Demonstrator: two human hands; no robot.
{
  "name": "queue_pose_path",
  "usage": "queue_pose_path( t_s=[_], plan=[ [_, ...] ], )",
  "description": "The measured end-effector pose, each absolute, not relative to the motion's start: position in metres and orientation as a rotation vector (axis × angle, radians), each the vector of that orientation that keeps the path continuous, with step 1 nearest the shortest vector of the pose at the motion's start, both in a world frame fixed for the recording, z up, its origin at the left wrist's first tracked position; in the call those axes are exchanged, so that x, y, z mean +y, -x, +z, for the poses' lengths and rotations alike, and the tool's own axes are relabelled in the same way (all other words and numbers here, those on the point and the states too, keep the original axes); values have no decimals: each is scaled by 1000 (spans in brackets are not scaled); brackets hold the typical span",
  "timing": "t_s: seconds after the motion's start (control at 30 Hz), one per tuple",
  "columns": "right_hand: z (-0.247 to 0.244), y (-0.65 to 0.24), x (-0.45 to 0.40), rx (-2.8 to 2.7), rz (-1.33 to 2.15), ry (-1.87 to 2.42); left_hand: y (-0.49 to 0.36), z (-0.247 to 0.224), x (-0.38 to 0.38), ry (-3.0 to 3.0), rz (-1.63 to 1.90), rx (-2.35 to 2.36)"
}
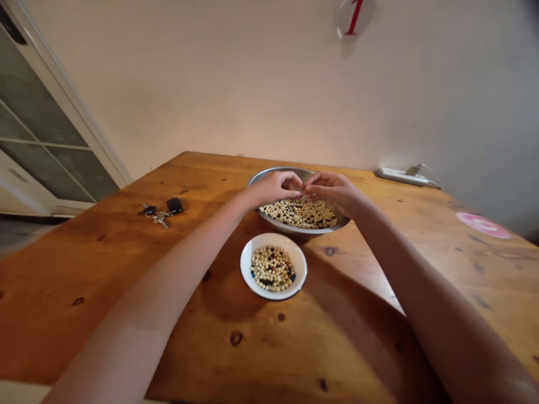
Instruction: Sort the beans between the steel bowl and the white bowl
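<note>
Above a wide metal bowl (290, 229), my left hand (275, 188) and my right hand (330, 191) meet with their fingertips pinched close together. Whatever lies between the fingertips is too small to make out. Many pale beads (295, 212), mixed with dark ones, cover the bottom of the metal bowl; my hands hide its far part. Nearer to me stands a smaller white bowl (248, 275). It holds pale round beads (273, 266) with some black, blue and reddish ones among them.
A bunch of keys (160, 217) with a black fob lies on the wooden table (236, 365) at the left. Toward the back right is a white power strip (406, 177) with a plug and cord. A pink round sticker (483, 224) sits near the right edge. The wall rises behind.
</note>
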State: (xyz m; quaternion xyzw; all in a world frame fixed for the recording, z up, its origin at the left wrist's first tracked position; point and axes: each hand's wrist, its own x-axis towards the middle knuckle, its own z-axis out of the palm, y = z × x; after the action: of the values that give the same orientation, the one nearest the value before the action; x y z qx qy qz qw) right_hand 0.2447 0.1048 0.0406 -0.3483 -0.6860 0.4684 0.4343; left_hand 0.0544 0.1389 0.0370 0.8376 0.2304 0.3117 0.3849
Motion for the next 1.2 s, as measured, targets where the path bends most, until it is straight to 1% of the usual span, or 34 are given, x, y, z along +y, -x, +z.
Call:
queue_pose_path(
  t_s=[0.27, 0.37, 0.7, 1.2],
  plan=[
    [41, -244, 106, -1688, 1197, 846, -53, 38, 137, -2051, 951, 714],
    [40, -244, 106, -1648, 1245, 821, -51, 38, 136, -1983, 1002, 675],
    [40, -245, 106, -1602, 1359, 769, -50, 39, 134, -2009, 1016, 631],
    [40, -247, 109, -1596, 1356, 740, -49, 35, 138, -2041, 1025, 659]
  ],
)
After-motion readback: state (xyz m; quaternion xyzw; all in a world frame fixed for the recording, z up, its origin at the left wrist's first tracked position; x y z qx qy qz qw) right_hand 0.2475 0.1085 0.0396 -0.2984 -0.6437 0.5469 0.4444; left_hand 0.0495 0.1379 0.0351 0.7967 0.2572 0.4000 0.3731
